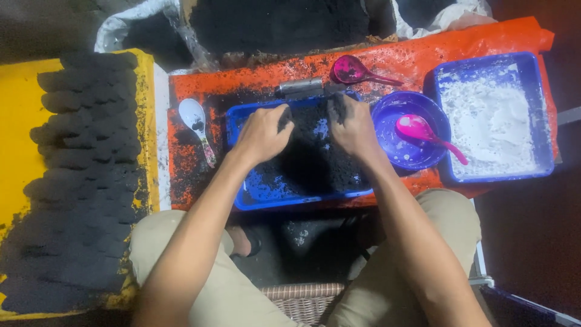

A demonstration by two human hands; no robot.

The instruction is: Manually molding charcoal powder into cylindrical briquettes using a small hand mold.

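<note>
A blue rectangular tray [242,200] sits in front of me on an orange sheet and holds a heap of black powder [318,163]. My left hand [263,133] rests in the powder at the tray's far left, fingers curled into it. My right hand [353,127] presses into the powder at the far right, fingers blackened and bent. Both hands grip the black mix. A grey metal cylinder [299,88] lies just beyond the tray.
A yellow board [15,121] at left carries several rows of black pressed lumps [85,175]. A white spoon [195,118] lies left of the tray. A purple bowl [396,112] with a pink spoon [423,132], another pink spoon [354,71], and a blue tray of white powder [493,118] stand right.
</note>
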